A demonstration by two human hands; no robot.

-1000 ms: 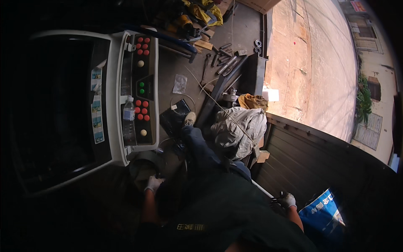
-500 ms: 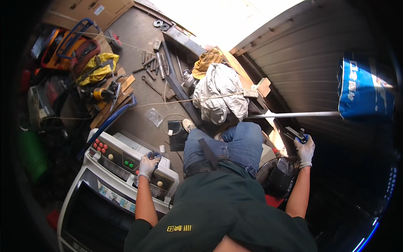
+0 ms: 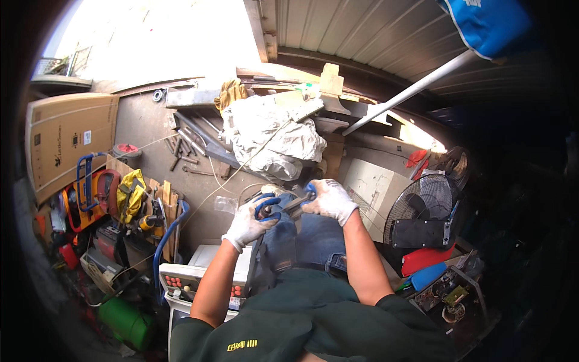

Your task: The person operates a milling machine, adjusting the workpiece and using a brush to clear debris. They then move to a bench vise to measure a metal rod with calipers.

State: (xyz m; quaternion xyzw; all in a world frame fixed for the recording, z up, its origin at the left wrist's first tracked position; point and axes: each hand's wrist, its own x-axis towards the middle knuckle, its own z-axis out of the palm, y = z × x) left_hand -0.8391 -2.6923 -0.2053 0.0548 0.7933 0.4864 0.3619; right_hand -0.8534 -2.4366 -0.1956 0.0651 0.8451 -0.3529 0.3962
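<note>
Both of my hands wear white work gloves with blue palms and fingers, and they are close together above my lap. My left hand [image 3: 248, 222] curls its fingers around a small dark rounded piece [image 3: 265, 211], whose kind I cannot make out. In my right hand [image 3: 332, 202] is a dark metal bar-shaped tool [image 3: 294, 206], gripped at one end and pointing towards the left hand. A gap seems to lie between the tool and the left hand's piece, but I cannot tell whether they touch.
Ahead lies a white cloth bundle [image 3: 271, 136], with steel bars [image 3: 202, 139] beside it. An arcade-style control panel [image 3: 187, 280] stands at my left, a black fan [image 3: 422, 211] at my right. A pole [image 3: 410, 92] slants up right. A cardboard box [image 3: 72, 145] stands far left.
My hands have come in from far apart to meet above my lap, the right one bringing the dark metal tool. The view has turned, so the cardboard box and fan now show more fully.
</note>
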